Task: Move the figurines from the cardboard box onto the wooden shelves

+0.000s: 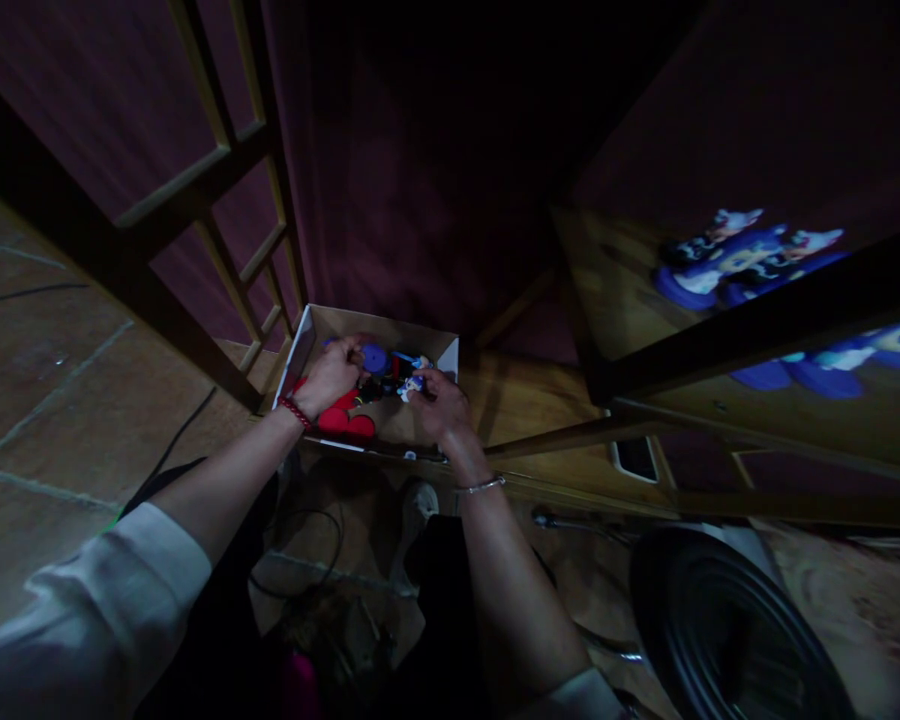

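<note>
Both my hands are inside a shallow cardboard box [381, 318] with white edges. In my right hand [444, 402], a small blue and white figurine [411, 388] is pinched between thumb and fingers. My left hand [333, 374] has its fingers curled together beside a round purple disc [375, 358]; what the fingertips grip is hidden. Red round discs [360, 427] lie at the near side of the box. Small dark and blue pieces lie between the two hands, too dim to make out.
The box rests on a low wooden shelf [514, 385]. A wooden lattice frame [187, 190] rises on the left. On a raised wooden top [622, 290] stand several figurines on purple bases [686, 285]. A phone-like object [635, 458] and a black round stool [735, 620] are at the right.
</note>
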